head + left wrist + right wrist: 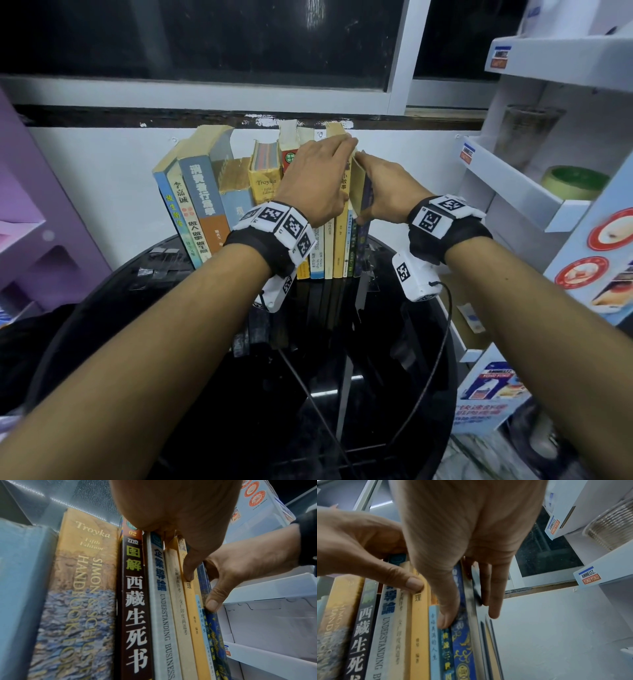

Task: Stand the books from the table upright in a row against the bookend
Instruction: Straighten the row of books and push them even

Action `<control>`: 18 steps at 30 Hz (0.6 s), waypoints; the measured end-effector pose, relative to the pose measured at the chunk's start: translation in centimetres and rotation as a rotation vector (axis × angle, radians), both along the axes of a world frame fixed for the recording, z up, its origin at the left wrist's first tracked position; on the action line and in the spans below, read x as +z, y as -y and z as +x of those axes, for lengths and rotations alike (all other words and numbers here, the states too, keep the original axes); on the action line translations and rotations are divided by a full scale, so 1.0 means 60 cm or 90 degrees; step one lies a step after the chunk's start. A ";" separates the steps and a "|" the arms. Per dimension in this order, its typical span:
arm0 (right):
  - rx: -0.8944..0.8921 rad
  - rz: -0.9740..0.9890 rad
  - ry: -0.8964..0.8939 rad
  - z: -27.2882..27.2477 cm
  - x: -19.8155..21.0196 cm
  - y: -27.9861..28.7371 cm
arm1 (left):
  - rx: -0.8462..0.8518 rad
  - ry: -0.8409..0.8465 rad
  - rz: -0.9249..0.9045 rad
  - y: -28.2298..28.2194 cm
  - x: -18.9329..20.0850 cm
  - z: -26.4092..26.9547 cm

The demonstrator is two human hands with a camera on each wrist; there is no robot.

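A row of books stands on the black glass table [404, 359] against the white wall. My left hand [322, 171] reaches over the tops of the books and grips the yellow book [193, 615], its thumb [188, 570] pressed on the spine. My right hand [383, 195] pinches the blue patterned book [462, 649] at the row's right end, with the thumb [447, 618] by its spine and straight fingers [493, 601] on its right cover. The blue book [365, 192] tilts slightly. I cannot make out the bookend.
At the row's left end, taller books [195, 195] lean rightward. A white display rack [513, 185] holding a tape roll [575, 181] stands close on the right. A purple shelf unit [41, 212] is on the left. Cables from the wristbands hang over the table.
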State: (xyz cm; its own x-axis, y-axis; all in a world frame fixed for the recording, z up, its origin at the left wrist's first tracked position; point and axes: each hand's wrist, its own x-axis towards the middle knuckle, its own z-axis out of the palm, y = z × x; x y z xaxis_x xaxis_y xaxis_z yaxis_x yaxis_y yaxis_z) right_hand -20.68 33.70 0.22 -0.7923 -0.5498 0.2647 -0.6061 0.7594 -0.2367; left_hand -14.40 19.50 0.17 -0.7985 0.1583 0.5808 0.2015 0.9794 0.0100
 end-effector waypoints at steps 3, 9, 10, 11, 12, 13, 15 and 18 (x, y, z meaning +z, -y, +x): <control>-0.010 -0.010 -0.010 0.000 -0.001 -0.003 | 0.004 -0.003 0.001 -0.001 -0.001 -0.001; -0.017 -0.016 -0.030 0.000 -0.002 0.000 | 0.003 0.001 -0.009 -0.004 0.000 -0.002; -0.015 -0.015 -0.032 0.000 -0.002 0.001 | 0.004 0.003 -0.010 -0.004 0.000 -0.001; -0.013 -0.015 -0.033 0.000 -0.003 0.001 | 0.003 0.004 -0.010 -0.005 0.000 -0.001; -0.014 -0.016 -0.035 0.000 -0.003 0.000 | 0.001 0.005 -0.010 -0.005 0.000 -0.001; -0.015 -0.017 -0.036 0.000 -0.003 -0.001 | 0.000 0.008 -0.010 -0.005 0.001 0.000; -0.016 -0.021 -0.037 0.002 -0.005 -0.003 | -0.007 0.016 -0.011 -0.002 0.002 0.001; -0.017 -0.052 -0.025 0.009 -0.009 -0.006 | -0.033 0.017 -0.003 0.006 0.002 0.008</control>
State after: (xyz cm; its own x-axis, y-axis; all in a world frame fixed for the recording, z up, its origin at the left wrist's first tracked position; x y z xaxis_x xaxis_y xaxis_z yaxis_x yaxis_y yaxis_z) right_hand -20.12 34.08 -0.35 -0.7943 -0.5045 0.3386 -0.5962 0.7544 -0.2747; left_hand -13.94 19.12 0.28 -0.8046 0.2029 0.5581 0.2524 0.9676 0.0121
